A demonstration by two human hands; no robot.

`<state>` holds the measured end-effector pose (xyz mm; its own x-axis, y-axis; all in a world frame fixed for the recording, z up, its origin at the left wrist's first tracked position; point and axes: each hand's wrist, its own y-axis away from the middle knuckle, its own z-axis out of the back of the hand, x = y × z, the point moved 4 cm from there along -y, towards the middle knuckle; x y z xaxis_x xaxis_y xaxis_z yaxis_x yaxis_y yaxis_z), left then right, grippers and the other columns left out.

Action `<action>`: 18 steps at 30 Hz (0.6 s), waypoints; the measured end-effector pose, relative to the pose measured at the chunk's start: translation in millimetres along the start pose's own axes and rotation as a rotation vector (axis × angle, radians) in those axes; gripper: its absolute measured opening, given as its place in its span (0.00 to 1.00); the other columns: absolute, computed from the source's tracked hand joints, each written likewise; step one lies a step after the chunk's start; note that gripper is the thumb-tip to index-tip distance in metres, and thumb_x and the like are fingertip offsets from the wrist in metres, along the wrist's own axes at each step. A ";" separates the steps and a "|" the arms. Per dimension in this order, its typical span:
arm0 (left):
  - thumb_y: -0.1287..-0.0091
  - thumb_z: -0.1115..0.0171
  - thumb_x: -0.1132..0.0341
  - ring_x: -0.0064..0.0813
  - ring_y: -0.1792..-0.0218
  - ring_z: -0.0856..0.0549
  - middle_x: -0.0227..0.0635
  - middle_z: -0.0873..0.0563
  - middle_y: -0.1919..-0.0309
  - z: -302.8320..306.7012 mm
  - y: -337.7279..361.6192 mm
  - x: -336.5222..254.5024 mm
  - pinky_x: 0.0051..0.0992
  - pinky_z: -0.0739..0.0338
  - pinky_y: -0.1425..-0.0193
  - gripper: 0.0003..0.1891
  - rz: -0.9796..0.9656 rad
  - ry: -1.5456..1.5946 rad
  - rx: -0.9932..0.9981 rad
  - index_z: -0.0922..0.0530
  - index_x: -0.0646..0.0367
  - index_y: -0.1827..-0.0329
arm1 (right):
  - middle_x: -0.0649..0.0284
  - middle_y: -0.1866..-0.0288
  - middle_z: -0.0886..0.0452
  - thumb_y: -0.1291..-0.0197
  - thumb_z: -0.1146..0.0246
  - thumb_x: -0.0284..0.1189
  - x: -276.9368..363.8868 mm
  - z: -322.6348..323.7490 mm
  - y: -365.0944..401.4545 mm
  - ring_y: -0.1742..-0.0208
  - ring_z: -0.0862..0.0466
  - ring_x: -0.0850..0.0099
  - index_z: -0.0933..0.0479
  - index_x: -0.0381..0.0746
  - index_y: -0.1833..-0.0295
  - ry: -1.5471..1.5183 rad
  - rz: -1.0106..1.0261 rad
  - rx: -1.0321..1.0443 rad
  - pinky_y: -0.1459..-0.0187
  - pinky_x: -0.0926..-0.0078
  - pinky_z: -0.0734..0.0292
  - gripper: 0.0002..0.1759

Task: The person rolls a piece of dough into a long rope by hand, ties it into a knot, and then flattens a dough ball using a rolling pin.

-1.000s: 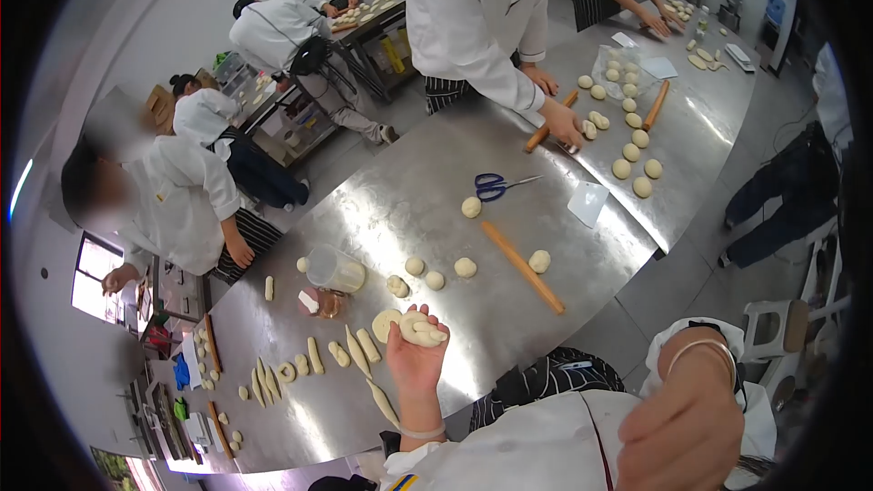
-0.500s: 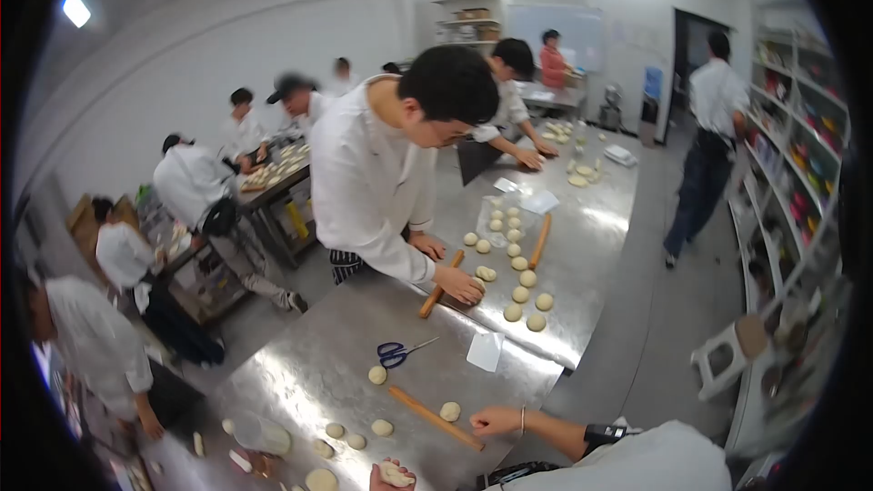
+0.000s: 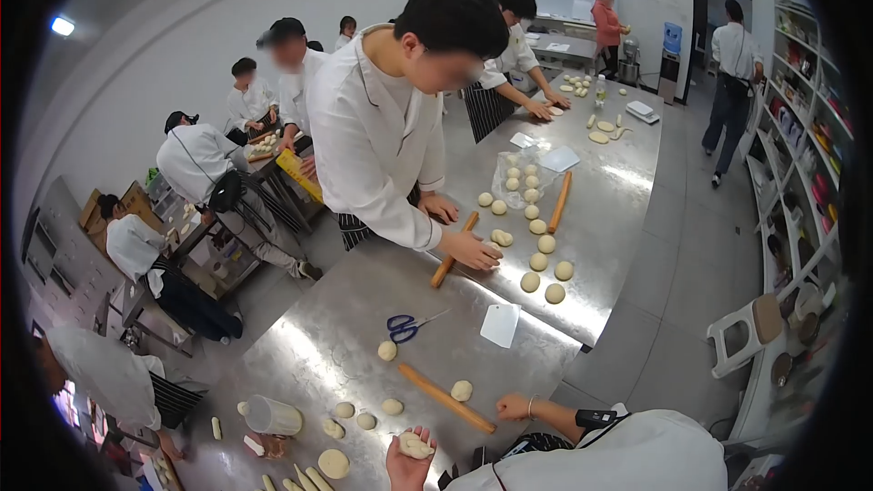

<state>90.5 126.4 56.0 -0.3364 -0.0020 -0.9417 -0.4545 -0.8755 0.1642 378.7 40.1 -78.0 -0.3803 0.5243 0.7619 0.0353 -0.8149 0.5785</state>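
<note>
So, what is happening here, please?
The camera wearer's left hand holds a shaped piece of dough. Their right hand is near one end of a rolling pin. Dough balls and longer dough strips lie on the metal table. Opposite, a co-worker leans over, one hand beside another rolling pin.

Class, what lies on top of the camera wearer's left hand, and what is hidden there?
A piece of shaped dough rests on the left hand. The dough's underside and the part of the palm beneath it cannot be seen.
</note>
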 end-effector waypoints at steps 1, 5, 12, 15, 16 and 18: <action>0.26 0.49 0.57 0.39 0.51 0.20 0.37 0.18 0.55 -3.4 0.6 2.3 0.39 0.24 0.49 0.14 0.285 0.695 -0.067 0.26 0.59 0.49 | 0.65 0.84 0.24 0.46 0.39 0.35 4.8 1.4 3.1 0.85 0.24 0.74 0.28 0.42 0.75 -0.018 -0.006 0.004 0.83 0.73 0.28 0.11; 0.25 0.55 0.48 0.42 0.43 0.23 0.42 0.21 0.46 -11.7 4.9 -5.2 0.46 0.29 0.40 0.21 0.564 1.415 -0.148 0.26 0.58 0.48 | 0.65 0.84 0.24 0.46 0.38 0.35 14.6 3.8 10.5 0.84 0.22 0.74 0.28 0.41 0.76 0.011 -0.001 0.015 0.81 0.71 0.28 0.12; 0.25 0.57 0.45 0.41 0.56 0.19 0.44 0.19 0.50 -15.9 -0.8 -35.1 0.42 0.24 0.48 0.25 0.614 1.513 -0.179 0.25 0.60 0.49 | 0.63 0.85 0.25 0.46 0.38 0.34 18.2 3.6 14.5 0.84 0.21 0.71 0.29 0.40 0.77 0.085 0.050 -0.065 0.78 0.69 0.25 0.12; 0.25 0.58 0.45 0.40 0.56 0.19 0.44 0.19 0.50 -15.1 -2.6 -35.6 0.41 0.24 0.49 0.25 0.631 1.533 -0.143 0.26 0.60 0.47 | 0.62 0.85 0.25 0.47 0.38 0.34 20.4 3.8 16.4 0.83 0.20 0.70 0.29 0.40 0.77 0.051 0.049 -0.072 0.77 0.68 0.24 0.13; 0.24 0.59 0.46 0.40 0.56 0.19 0.44 0.19 0.49 -15.2 -2.6 -34.8 0.41 0.24 0.50 0.25 0.637 1.547 -0.136 0.26 0.60 0.47 | 0.62 0.85 0.25 0.47 0.38 0.34 23.1 5.2 17.9 0.83 0.20 0.70 0.29 0.40 0.77 0.037 0.049 -0.075 0.77 0.68 0.24 0.13; 0.24 0.60 0.47 0.40 0.57 0.19 0.44 0.19 0.49 -15.4 -2.6 -32.9 0.41 0.24 0.51 0.25 0.649 1.578 -0.125 0.26 0.60 0.46 | 0.61 0.81 0.20 0.48 0.40 0.34 27.8 7.1 22.5 0.81 0.18 0.69 0.25 0.40 0.72 0.053 0.017 -0.040 0.76 0.68 0.21 0.09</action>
<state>115.4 121.3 82.0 0.6884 -0.7181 -0.1028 -0.4941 -0.5678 0.6584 375.4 38.1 -41.8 -0.4285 0.4970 0.7546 0.0062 -0.8335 0.5525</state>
